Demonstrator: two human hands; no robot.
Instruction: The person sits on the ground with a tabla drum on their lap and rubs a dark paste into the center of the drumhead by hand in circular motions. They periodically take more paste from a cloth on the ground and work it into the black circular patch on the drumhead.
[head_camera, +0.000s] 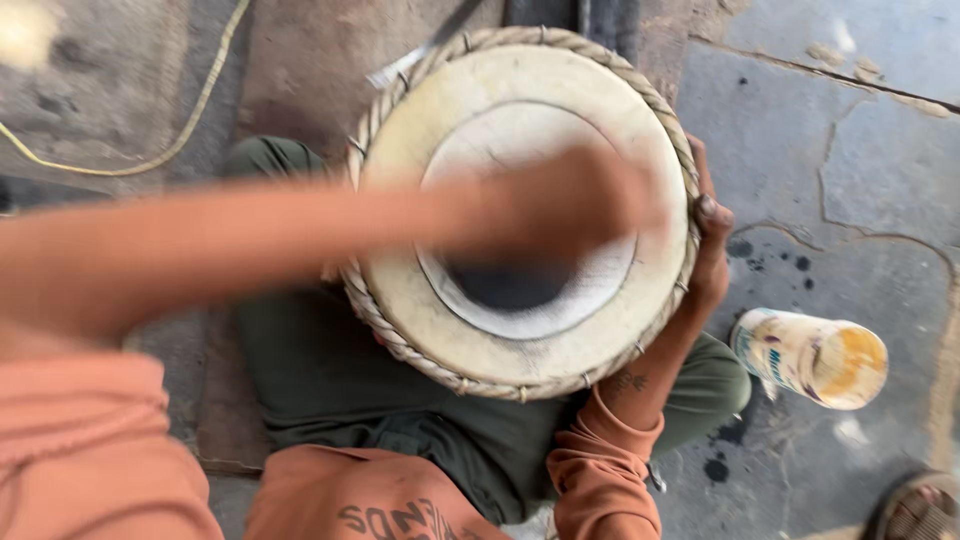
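Two hands | drum (450, 310) under blurred left fingers (600, 195), seemingly touching

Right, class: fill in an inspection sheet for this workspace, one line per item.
Surface: cracked stone floor with dark spots.
Job's things: drum with pale skin, dark centre patch, rope-laced rim, resting on the person's lap.
Clutter: stained plastic cup lying on its side.
Hands: left hand blurred over the drumhead; right hand grips the rim.
Cables: yellow cord on floor.
Surroundings: sandalled foot at lower right.
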